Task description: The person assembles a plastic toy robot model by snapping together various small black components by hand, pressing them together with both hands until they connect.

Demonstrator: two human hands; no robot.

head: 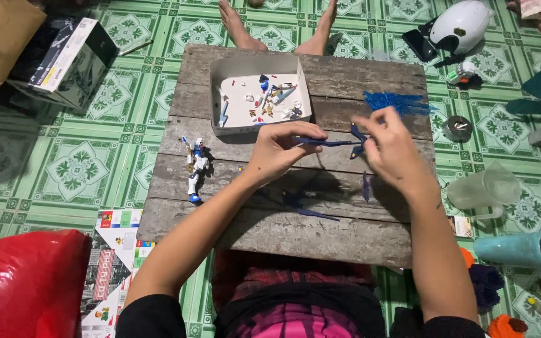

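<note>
— Blue plastic part [327, 142], long and thin: that is what I am holding over the wooden board [295, 235]. My left hand [281, 150] is pinching one end between fingers and thumb, and my right hand [388, 145] is closing its fingertips on the other end, where a darker blue piece is sticking out.

— Where are the other pieces sitting?

— Small loose bits are lying in the white cardboard tray [220, 75] at the far side of the board, and a blue runner frame [399, 102] is lying just beyond my right hand. The white and blue robot figure [195, 168] is lying on the board to my left, well apart from my hands. A couple of thin blue offcuts [305, 205] are resting on the planks below my hands.

— How are you handling it well?

— I am judging that a thin part like this bends or snaps easily, so I am keeping both grips close to the joint rather than out at the tips, and I am working low over the board so that anything slipping lands on the wood and not on the green tiled floor [76, 169]. I cannot tell whether the two blue pieces are already joined; my fingers are hiding the spot.
</note>
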